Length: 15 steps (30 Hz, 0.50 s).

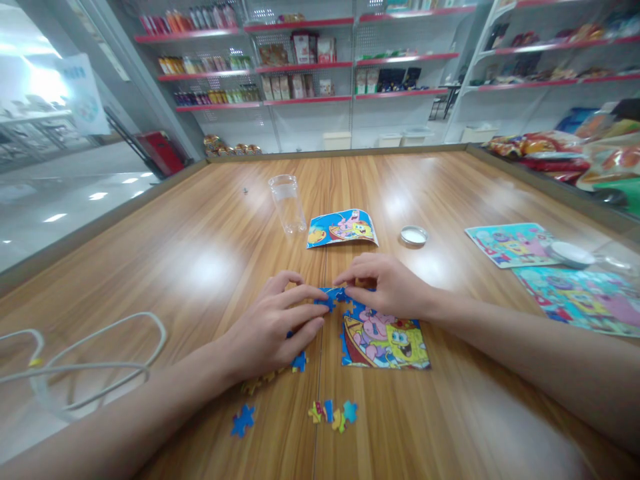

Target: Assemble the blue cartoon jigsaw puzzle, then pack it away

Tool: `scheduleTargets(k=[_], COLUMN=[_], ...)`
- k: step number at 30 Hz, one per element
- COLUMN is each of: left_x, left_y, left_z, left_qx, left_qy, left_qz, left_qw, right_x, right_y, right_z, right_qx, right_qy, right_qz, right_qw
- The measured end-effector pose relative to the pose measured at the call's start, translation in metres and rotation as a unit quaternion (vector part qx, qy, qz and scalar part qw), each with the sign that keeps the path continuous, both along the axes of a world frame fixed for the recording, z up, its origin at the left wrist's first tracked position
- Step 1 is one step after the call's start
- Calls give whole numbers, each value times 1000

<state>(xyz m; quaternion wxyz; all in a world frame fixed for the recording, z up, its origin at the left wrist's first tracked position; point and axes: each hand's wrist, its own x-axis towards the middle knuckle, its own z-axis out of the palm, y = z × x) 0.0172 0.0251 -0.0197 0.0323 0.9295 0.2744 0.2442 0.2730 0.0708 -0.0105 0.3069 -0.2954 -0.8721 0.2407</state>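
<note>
The puzzle [387, 341] lies flat on the bench [175, 247], right of centre and just below the right hand [383, 283], so that hand is the nearer one. A narrow blue strip [330, 292] reaches left from its upper left corner, its long axis running crosswise between the two hands. The left hand [280, 320] comes at the strip's left end from the side, fingers spread and bent over it; the right hand arches over the other end, thumb and fingertips close to the blue. From here I can't tell whether either grip is pinching a piece or only resting on it, nor whether the strip is locked to the puzzle. More blue pieces [299, 361] peek out under the left palm, while a star-like piece [243, 421] sits apart, nearer the person.
</note>
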Motion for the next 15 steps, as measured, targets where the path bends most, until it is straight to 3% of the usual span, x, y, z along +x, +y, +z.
scheduleTargets(k=[4,10,15], left_x=[0,2,1], left_y=[1,-1,1], left_z=[1,3,3], left_qx=[-9,-23,-33], left_qy=[5,3,4], left_qz=[-2,8,6], left_qw=[1000,1000,999], right_x=[1,-2,-5], right_y=[-1,-8,-13], right_z=[2,2,5], right_qx=[28,-83,-86], right_qy=[-32,-11,-31], right_qz=[6,-38,-52], right_qw=[999,996,994])
